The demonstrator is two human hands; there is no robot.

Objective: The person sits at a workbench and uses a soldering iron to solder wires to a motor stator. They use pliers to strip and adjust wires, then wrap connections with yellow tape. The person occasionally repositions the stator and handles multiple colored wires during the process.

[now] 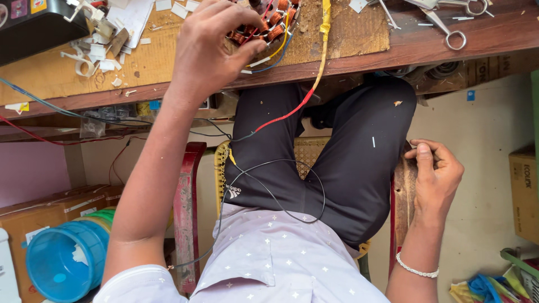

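Two bare hands show, seen from above a seated person in a pale star-dotted shirt (264, 264) and black trousers (348, 163); nearest on the low left stands one round blue plastic tub (64, 261) beside brown cardboard boxes (33, 216), and a pale floor (488, 168) runs along the right, where another cardboard box (525, 193) sits. One thin black wire (269, 193) loops across the lap. The right hand (435, 177), a beaded bracelet (415, 269) at its wrist, hangs beside the right knee over the worn wooden chair edge (403, 196); its thumb and forefinger are pressed together on something too small to identify. The left arm stretches up to the scarred wooden workbench (393, 47); the left hand (210, 47) lies fingers curled, fingertips resting on the round stator wound with copper coils (269, 22) near the bench's front edge. One yellow-and-red cable (317, 73) drops from the stator over the edge. Farther off lie white paper scraps (101, 50) on the left and two metal scissors (455, 19) on the right.
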